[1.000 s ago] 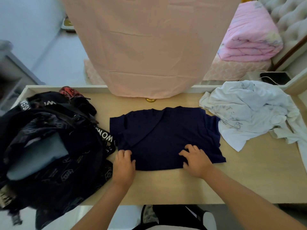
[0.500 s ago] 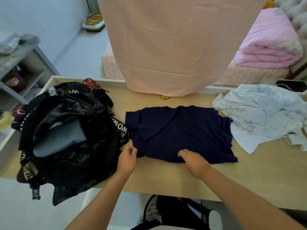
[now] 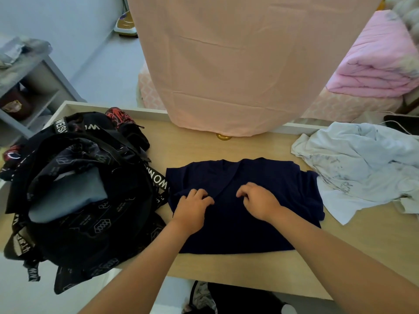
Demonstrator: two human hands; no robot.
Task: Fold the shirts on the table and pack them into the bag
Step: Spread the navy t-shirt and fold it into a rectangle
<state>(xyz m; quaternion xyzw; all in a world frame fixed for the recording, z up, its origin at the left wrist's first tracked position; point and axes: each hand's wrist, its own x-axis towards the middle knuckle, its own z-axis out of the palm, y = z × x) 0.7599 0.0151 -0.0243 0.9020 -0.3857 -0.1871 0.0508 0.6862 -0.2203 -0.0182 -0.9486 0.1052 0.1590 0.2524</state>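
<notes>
Navy shirt [image 3: 275, 189] lies on wooden table [image 3: 362, 248] near pink quilt [image 3: 374, 71], in the grip of left hand [image 3: 192, 211] and right hand [image 3: 260, 202].

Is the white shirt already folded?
No, the white shirt lies crumpled on the table, to the right of the navy shirt.

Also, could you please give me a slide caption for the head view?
Left hand and right hand pinch a navy shirt lying between a black bag and a crumpled white shirt.
</notes>
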